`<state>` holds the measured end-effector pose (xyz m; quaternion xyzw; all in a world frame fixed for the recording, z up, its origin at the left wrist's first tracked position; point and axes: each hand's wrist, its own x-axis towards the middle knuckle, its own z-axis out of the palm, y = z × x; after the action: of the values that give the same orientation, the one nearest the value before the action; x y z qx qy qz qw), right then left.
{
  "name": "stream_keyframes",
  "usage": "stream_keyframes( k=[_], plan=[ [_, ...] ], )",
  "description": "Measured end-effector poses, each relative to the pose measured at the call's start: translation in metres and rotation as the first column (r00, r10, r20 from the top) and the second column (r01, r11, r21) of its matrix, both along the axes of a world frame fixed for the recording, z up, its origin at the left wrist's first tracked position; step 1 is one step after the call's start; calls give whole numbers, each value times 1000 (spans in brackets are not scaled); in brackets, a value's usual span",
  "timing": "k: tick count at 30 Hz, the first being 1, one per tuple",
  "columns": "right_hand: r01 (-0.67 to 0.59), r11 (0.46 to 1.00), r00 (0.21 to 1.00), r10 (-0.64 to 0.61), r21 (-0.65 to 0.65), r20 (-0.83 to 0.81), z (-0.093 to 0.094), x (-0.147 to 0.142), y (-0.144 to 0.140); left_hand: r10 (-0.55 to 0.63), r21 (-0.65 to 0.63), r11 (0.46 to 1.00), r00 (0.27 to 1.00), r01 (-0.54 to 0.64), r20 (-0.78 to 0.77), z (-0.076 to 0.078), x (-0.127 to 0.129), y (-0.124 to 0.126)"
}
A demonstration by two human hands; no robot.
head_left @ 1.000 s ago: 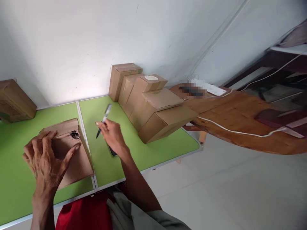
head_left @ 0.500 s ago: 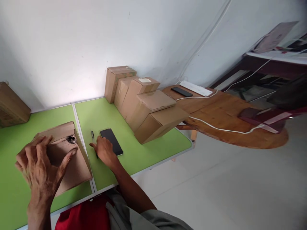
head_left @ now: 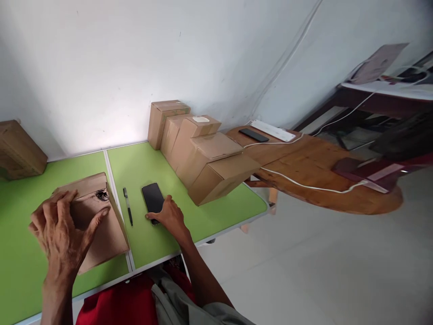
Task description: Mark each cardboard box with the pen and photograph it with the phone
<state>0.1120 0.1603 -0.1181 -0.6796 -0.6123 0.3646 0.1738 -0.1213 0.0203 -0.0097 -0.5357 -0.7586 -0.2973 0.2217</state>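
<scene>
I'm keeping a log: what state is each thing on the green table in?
Black rectangular smartphone: face up, screen dark, right hand at lower end.
Slim black pen: lying unheld.
Brown cardboard box with dark patch: lying flat, left hand on top.
Row of brown cardboard boxes: lined up, untouched.
Leftmost brown cardboard box: untouched, partly cropped.

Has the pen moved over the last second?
Yes: down, out of the right hand and onto the green table, where the pen lies just right of the pale strip.
</scene>
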Motion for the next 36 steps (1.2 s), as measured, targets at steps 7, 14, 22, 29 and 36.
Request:
stream_keyframes(
  k=[7, 14, 22, 29, 36],
  plan=[
    [-72, 990, 868, 3, -119, -497, -9, 27, -34, -10, -11, 1000, 1000, 10, -12, 2, 0, -1],
    [-322, 928, 171, -136, -186, -976, 38, 32, -89, 17, -54, 998, 999, -19, -32, 3, -4, 2],
    [-559, 826, -141, -10, 71, -990, 98, -28, -98, 29, -116, 993, 999, -32, -31, 6, -7, 0],
    [-566, 824, -109, -48, 22, -993, 77, -47, -104, 19, -103, 994, 999, -22, -36, 2, -6, -6],
    [-547, 837, -32, -23, -2, -999, 78, -40, -102, 9, -105, 994, 1000, -11, -20, 0, -7, -6]
  ],
)
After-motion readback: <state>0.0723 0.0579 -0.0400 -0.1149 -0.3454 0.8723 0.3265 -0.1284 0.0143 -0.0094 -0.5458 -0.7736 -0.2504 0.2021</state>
